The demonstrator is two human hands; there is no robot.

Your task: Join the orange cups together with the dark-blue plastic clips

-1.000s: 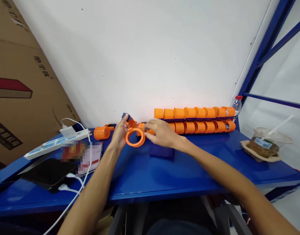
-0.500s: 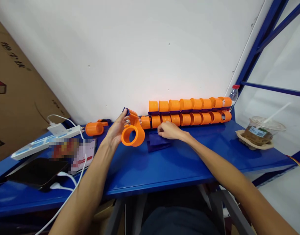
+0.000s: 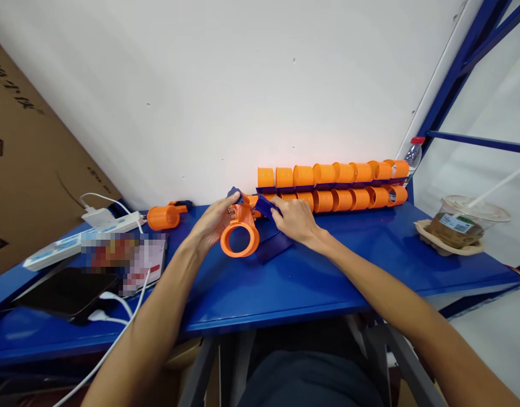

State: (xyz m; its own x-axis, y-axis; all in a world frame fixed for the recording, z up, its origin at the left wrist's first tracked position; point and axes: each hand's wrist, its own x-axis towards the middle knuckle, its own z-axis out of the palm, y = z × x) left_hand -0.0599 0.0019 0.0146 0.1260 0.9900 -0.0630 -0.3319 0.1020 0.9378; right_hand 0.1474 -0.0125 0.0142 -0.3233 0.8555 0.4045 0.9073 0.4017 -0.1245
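Note:
My left hand [image 3: 212,224] is closed round an orange ring-shaped plastic part [image 3: 240,236], held just above the blue table [image 3: 311,277] with its opening facing me. My right hand [image 3: 294,219] pinches a small dark blue flat piece [image 3: 265,206] and holds it against the ring part's right side. More dark blue pieces [image 3: 276,245] lie on the table under my right hand. Behind both hands, two stacked rows of orange rings on blue strips [image 3: 334,186] run along the wall.
A lone orange cylinder part [image 3: 163,216] lies at the back left. A white power strip [image 3: 79,239], cables, a black phone [image 3: 67,292] and a card [image 3: 128,261] sit at the left. A lidded drink cup [image 3: 457,226] and a water bottle [image 3: 412,157] stand at the right.
My right hand has lifted a dark blue piece off the table and brought it up to the orange ring part, which my left hand has turned and shifted slightly right.

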